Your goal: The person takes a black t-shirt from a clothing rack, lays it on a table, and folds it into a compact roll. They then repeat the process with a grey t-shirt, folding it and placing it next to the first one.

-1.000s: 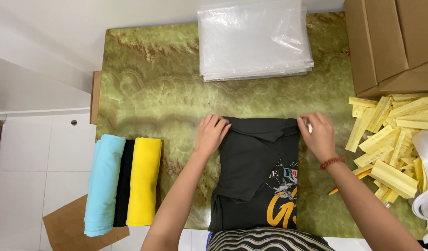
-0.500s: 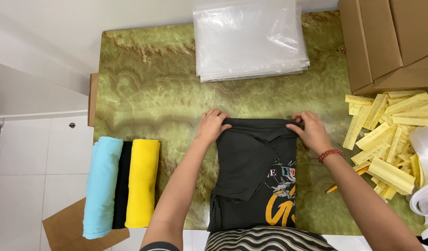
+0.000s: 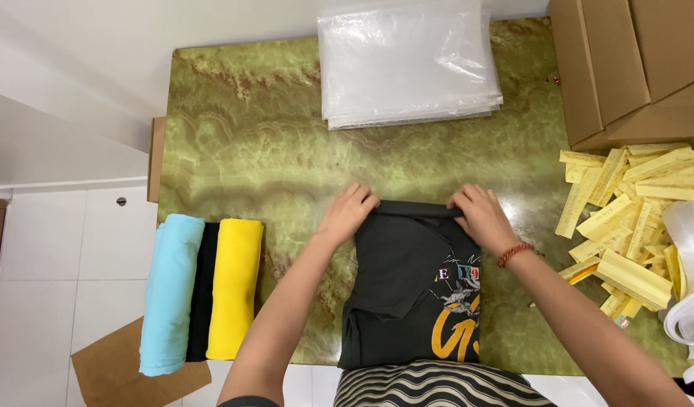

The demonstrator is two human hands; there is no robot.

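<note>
Both hands (image 3: 345, 215) (image 3: 479, 217) gripping dark shirt (image 3: 407, 279) edge, green marble table (image 3: 249, 166), white tile floor (image 3: 53, 256)

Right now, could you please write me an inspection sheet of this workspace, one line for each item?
Surface: green marbled tabletop, bare in the middle.
Job's things: dark shirt with an orange print, lying flat at the near edge, its far edge turned over.
Clutter: stack of clear plastic bags at the far side; three rolled garments, light blue, black and yellow, on the left; yellow paper strips on the right; cardboard boxes at the far right.
Grippers: left hand and right hand both grip the shirt's far edge.
Cables: nothing seen.
Surroundings: white tiled floor; flat cardboard piece beneath the rolls.
</note>
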